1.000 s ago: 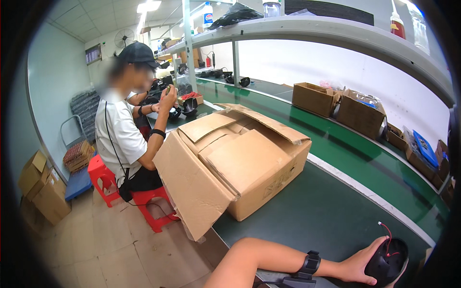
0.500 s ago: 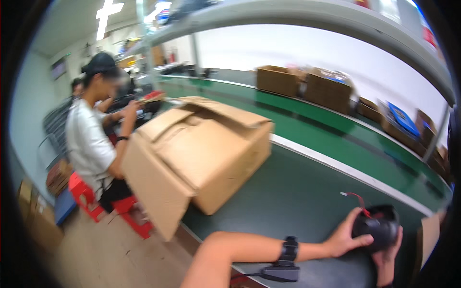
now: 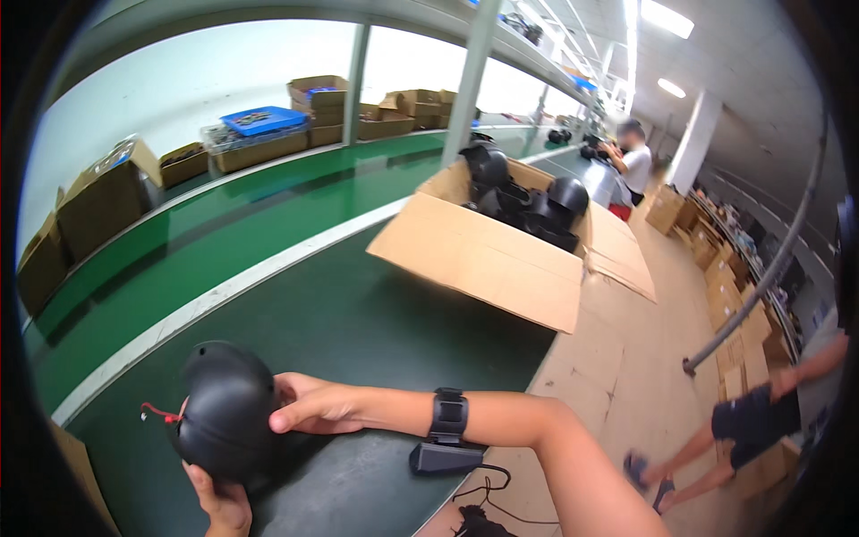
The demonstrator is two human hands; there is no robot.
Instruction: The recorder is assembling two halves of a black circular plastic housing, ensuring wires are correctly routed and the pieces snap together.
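A black, rounded plastic housing (image 3: 228, 407) is held above the dark green tabletop. From its left side sticks out a short red wire (image 3: 159, 413) with a small white plug. My left hand (image 3: 219, 501) cups it from below, partly cut off by what it holds. My right hand (image 3: 318, 403) grips its right side, thumb toward me and the other fingers partly hidden behind it. Beyond my hands stands an open cardboard box (image 3: 483, 259) filled with several similar black housings (image 3: 537, 206).
A green conveyor belt (image 3: 215, 237) runs behind a pale rail. Cardboard boxes (image 3: 98, 210) and a blue tray (image 3: 262, 120) line its far side. A black wrist device (image 3: 447, 458) trails a cable. One person (image 3: 633, 166) works far off; another (image 3: 761, 412) is at right.
My view has swung right, away from the empty-looking box and seated person, toward the box of black housings. Both hands still hold the housing, now at lower left of the view.
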